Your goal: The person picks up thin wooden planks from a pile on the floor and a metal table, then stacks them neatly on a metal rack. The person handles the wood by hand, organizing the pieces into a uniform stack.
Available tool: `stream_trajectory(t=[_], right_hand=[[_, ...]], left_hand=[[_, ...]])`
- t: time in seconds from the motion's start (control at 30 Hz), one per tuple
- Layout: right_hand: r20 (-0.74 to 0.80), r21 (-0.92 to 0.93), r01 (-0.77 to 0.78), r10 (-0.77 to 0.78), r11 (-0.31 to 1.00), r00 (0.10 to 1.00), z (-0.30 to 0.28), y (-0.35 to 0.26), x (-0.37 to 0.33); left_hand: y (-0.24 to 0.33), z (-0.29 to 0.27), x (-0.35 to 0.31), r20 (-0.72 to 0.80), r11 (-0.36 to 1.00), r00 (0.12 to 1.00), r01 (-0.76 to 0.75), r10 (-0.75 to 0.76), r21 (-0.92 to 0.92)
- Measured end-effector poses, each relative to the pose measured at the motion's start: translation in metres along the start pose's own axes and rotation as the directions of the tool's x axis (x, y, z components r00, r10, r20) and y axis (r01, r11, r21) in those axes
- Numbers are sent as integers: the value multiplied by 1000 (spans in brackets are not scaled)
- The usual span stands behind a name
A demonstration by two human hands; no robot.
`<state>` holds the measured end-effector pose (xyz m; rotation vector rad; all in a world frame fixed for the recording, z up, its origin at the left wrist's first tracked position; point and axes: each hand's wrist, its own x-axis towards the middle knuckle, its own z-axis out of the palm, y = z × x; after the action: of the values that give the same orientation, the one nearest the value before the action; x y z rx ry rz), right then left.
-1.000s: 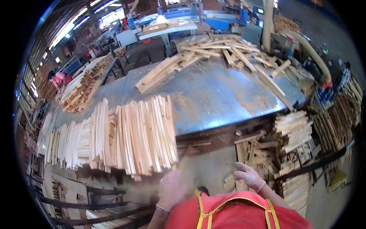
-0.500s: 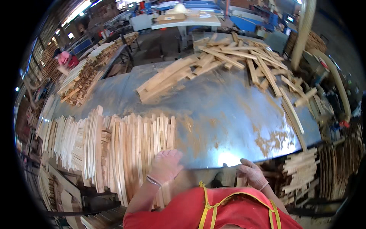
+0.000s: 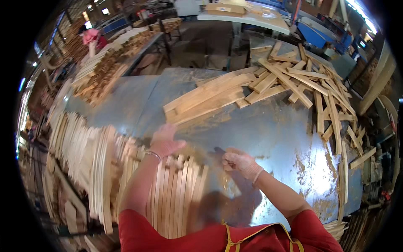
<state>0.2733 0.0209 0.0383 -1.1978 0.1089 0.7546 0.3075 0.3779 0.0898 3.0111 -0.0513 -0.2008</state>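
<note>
My left hand (image 3: 166, 142), slightly blurred, is over the far ends of the upright row of wooden strips (image 3: 178, 195). Its thumb stands apart from the fingers, and nothing shows in its grasp. Over the metal tabletop (image 3: 268, 143), to the right of that row, my right hand (image 3: 241, 163) has its fingers curled inward. Whether something small is in them is hidden. Both hands appear to wear thin pale gloves. Just beyond the left hand lie several wider boards (image 3: 205, 101), side by side and slanting.
A loose heap of wooden pieces (image 3: 302, 80) covers the far right. More strips (image 3: 71, 138) stand in rows at the left, near another stack (image 3: 98, 80). Sawdust lies on the metal. A person in pink (image 3: 93, 38) is at the far left, and a pale table (image 3: 243, 19) stands behind.
Both hands have moved forward from the table's near edge. The left has gone from the strips' near part to their far ends; the right is now above the metal. The view has shifted.
</note>
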Motion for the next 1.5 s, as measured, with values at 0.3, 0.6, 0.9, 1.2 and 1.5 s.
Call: stream_trajectory(t=[0.3, 0.6, 0.9, 1.2, 1.5], right_hand=[[-315, 217, 97, -25, 971, 949, 10, -37, 234], [-288, 803, 275, -59, 528, 956, 39, -19, 281], [-261, 718, 185, 13, 671, 965, -22, -88, 122], [-493, 254, 217, -67, 943, 867, -62, 54, -65], [-365, 309, -67, 183, 949, 913, -85, 158, -173]], left_hand=[[-57, 57, 265, -34, 983, 988, 145, -150, -115], [-104, 100, 300, 549, 650, 804, 293, 229, -701], [103, 8, 152, 602, 329, 686, 504, 409, -798], [252, 145, -100, 365, 231, 904, 315, 224, -921], [226, 169, -302, 291, 503, 944, 328, -153, -800]])
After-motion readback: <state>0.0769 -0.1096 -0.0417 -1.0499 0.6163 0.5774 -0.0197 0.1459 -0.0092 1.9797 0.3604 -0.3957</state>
